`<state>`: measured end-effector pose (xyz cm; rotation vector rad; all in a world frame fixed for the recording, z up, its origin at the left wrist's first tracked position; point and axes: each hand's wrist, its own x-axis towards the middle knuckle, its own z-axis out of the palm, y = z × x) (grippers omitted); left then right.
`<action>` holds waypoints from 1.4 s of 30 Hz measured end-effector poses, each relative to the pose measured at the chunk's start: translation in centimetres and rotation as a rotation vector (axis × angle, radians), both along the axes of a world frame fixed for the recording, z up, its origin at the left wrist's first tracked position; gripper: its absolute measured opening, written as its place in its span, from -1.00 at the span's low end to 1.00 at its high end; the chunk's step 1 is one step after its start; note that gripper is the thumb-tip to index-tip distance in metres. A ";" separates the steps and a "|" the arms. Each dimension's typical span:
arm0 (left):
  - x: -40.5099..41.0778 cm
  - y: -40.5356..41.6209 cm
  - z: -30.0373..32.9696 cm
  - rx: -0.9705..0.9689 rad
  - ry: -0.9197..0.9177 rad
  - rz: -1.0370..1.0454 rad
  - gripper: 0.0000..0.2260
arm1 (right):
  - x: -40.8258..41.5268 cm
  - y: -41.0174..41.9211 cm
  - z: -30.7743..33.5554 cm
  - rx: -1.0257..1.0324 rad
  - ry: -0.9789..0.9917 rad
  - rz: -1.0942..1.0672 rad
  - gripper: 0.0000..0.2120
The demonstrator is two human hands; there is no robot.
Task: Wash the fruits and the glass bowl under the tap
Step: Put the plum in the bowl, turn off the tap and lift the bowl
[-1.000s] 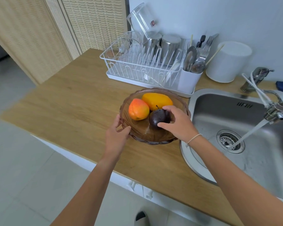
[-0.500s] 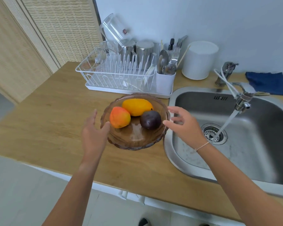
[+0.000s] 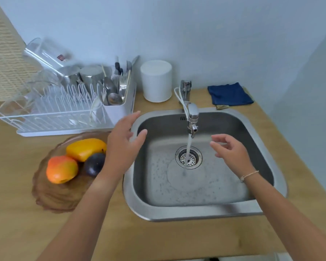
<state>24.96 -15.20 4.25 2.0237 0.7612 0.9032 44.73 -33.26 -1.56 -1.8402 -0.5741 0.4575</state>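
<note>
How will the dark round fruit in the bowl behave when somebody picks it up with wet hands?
The dark fruit looks round and smooth, so it may roll once freed from the yellow fruit beside it. Its skin seems glossy, so it is probably slippery when wet. It looks small enough for one hand and likely firm.

Dish rack [image 3: 51,112], white canister [image 3: 156,81], blue cloth [image 3: 230,94].

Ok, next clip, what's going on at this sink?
A person stands at a kitchen sink with the tap running. Both hands are empty and open: the left hand is at the sink's left edge, the right hand over the basin beside the stream. The glass bowl sits on the counter left of the sink, holding a mango, a peach and a plum. Nothing is under the water yet.
</note>
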 end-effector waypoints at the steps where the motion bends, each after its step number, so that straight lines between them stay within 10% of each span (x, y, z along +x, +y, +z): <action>1: 1.4 -0.6 0.1 0.005 -0.001 -0.043 -0.62 | 1.1 -0.1 0.1 0.000 -0.007 -0.003 -0.88; 42: 12.0 -3.5 -0.7 0.101 0.079 -0.161 -0.75 | 12.8 16.9 2.0 -0.174 -0.606 0.417 -0.60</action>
